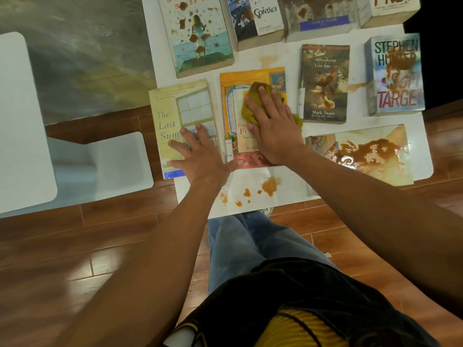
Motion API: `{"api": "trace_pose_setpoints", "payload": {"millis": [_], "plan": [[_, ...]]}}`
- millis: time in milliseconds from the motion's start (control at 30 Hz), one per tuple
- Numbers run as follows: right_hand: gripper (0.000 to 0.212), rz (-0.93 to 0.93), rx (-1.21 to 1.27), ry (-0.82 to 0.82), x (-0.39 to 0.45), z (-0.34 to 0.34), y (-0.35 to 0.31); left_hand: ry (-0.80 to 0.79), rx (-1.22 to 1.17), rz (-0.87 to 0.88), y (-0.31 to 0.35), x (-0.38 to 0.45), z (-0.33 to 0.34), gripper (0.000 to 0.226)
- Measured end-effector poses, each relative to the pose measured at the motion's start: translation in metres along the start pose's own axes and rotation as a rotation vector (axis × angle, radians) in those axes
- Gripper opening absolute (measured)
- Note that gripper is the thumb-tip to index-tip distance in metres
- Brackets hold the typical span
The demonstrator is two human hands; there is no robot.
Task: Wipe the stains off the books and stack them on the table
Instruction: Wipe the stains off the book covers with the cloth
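the right hand lies flat with straight fingers on a mustard-yellow cloth, pressing it onto the orange-covered book at the middle of the white table. the left hand is spread wide, fingers straight, resting on "the last summer" book just beside the orange one, with its thumb reaching across to the orange book's lower edge. neither hand curls round anything.

the other books lie flat and unstacked around them: the tom sawyer paperback to the right, streaked with brown stains, the stephen hunter book further right (also smeared), and a pale book near the table's right front corner under a thick brown puddle. a swimsuit-cover book and the "contact" paperback sit along the far row, both spotted. brown drops mark the table's near edge.
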State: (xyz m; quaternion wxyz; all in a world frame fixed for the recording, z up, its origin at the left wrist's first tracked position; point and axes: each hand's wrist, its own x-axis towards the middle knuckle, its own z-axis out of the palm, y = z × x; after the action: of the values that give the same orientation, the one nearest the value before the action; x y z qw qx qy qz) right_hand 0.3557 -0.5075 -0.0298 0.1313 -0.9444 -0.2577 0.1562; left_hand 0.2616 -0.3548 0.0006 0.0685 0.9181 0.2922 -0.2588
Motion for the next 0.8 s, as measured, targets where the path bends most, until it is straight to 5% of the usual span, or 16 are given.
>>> {"api": "trace_pose_setpoints", "payload": {"millis": [367,800], "plan": [[0.059,0.048,0.035,0.012,0.046,-0.013,0.010,0.013,0.036,0.029,-0.005,-0.001,0.001,0.124],[0.057,-0.015,0.050,-0.004,-0.040,0.023,-0.018,0.007,0.080,0.042,-0.008,-0.001,0.007,0.123]]}}
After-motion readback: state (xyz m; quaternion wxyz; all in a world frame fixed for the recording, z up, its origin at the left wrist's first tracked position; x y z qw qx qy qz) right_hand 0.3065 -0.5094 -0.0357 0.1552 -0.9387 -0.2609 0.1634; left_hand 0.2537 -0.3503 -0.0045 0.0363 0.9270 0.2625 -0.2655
